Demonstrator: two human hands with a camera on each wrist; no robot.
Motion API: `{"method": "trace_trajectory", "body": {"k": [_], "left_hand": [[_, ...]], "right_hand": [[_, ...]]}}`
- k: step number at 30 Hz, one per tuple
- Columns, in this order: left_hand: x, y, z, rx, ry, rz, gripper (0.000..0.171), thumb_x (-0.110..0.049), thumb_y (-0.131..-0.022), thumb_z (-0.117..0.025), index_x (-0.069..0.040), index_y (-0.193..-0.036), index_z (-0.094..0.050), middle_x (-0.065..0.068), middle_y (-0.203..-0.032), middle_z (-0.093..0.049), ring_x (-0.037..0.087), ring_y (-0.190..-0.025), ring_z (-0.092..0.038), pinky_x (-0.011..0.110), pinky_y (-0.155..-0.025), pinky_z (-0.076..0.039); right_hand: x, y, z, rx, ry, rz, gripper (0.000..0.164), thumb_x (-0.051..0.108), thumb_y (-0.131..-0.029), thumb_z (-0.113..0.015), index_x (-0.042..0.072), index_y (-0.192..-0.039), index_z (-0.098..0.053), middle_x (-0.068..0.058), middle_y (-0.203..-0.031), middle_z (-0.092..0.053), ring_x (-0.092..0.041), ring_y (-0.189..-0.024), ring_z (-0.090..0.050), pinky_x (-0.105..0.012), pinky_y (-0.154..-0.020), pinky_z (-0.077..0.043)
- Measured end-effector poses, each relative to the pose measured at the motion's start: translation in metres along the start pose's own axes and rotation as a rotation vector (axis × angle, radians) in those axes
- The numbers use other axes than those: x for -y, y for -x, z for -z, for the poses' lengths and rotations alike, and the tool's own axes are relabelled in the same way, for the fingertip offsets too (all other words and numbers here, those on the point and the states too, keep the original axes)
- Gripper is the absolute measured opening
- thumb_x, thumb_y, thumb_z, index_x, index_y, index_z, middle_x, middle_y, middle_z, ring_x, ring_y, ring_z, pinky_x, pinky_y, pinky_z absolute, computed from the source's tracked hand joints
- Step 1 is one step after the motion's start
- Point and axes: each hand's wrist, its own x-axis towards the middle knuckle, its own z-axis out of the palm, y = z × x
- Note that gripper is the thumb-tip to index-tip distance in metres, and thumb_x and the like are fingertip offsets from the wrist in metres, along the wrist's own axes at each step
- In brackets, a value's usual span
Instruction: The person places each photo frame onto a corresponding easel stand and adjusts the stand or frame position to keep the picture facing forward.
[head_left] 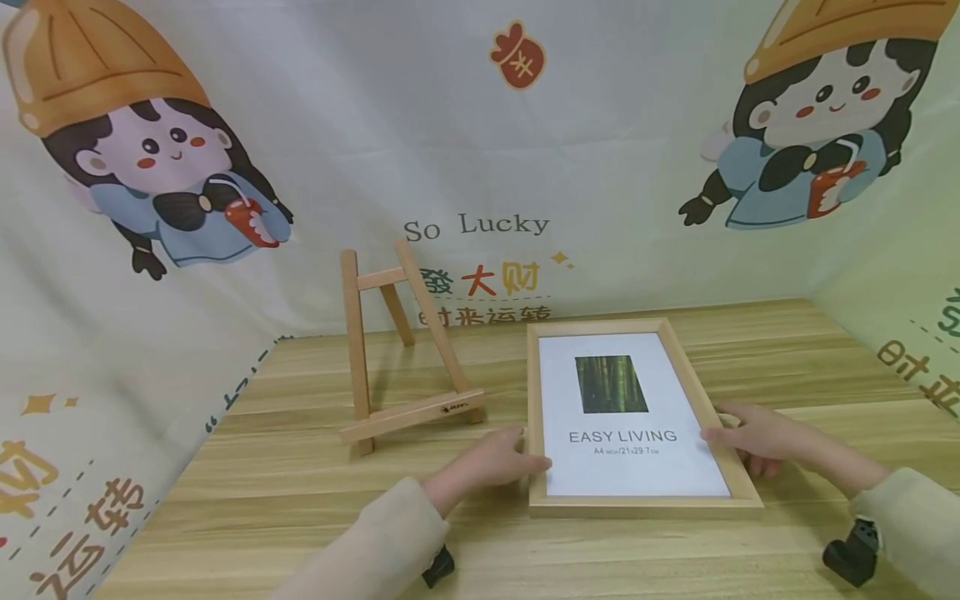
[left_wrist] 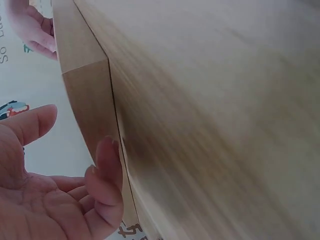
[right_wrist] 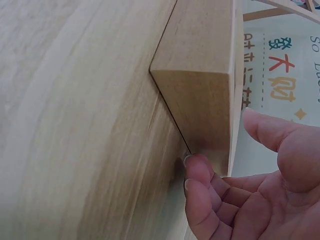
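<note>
A light wooden picture frame (head_left: 722, 425) lies face up on the wood-grain table, its lower edge towards me. Its white insert (head_left: 600, 467) shows a green bamboo picture and the words "EASY LIVING". My left hand (head_left: 491, 460) holds the frame's left side, thumb over the front border. The left wrist view shows the curled fingers (left_wrist: 107, 165) against the outer side. On the opposite side my right hand (head_left: 757, 435) grips the border, thumb on top. In the right wrist view, its fingertips (right_wrist: 197, 170) are at the bottom edge, by the tabletop.
Left of the frame stands a small wooden easel (head_left: 358, 350), its ledge (head_left: 412, 415) facing me. A printed cloth (head_left: 622, 208) with cartoon figures and lettering hangs behind and on both sides of the table (head_left: 270, 517).
</note>
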Motion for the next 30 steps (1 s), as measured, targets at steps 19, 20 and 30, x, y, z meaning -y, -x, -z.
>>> {"method": "trace_trajectory", "body": {"k": [19, 20, 30], "left_hand": [[0.001, -0.008, -0.011, 0.020, 0.033, -0.009, 0.023, -0.020, -0.079, -0.069, -0.003, -0.089, -0.056, 0.004, -0.070, -0.052, 0.016, -0.062, -0.046, 0.025, -0.051, -0.038], [0.001, -0.009, -0.011, 0.022, 0.036, -0.011, 0.022, -0.019, -0.079, -0.069, -0.003, -0.090, -0.057, 0.004, -0.070, -0.052, 0.015, -0.062, -0.046, 0.025, -0.051, -0.037], [0.004, -0.013, -0.012, 0.038, 0.026, -0.008, 0.020, -0.016, -0.080, -0.069, -0.006, -0.094, -0.060, 0.003, -0.070, -0.052, 0.015, -0.060, -0.046, 0.025, -0.051, -0.038]], "right_hand": [[-0.001, -0.003, -0.007, 0.014, -0.004, 0.023, 0.052, 0.022, -0.090, -0.055, -0.014, -0.123, -0.038, -0.003, -0.055, -0.056, -0.013, -0.044, -0.051, -0.025, -0.039, -0.045], [0.000, -0.003, -0.008, 0.014, -0.005, 0.024, 0.050, 0.021, -0.090, -0.055, -0.014, -0.122, -0.039, -0.003, -0.055, -0.055, -0.013, -0.044, -0.051, -0.024, -0.039, -0.045], [0.001, -0.003, -0.008, 0.003, 0.009, 0.020, 0.042, 0.017, -0.090, -0.053, -0.013, -0.118, -0.041, -0.003, -0.054, -0.054, -0.012, -0.043, -0.050, -0.023, -0.039, -0.044]]}}
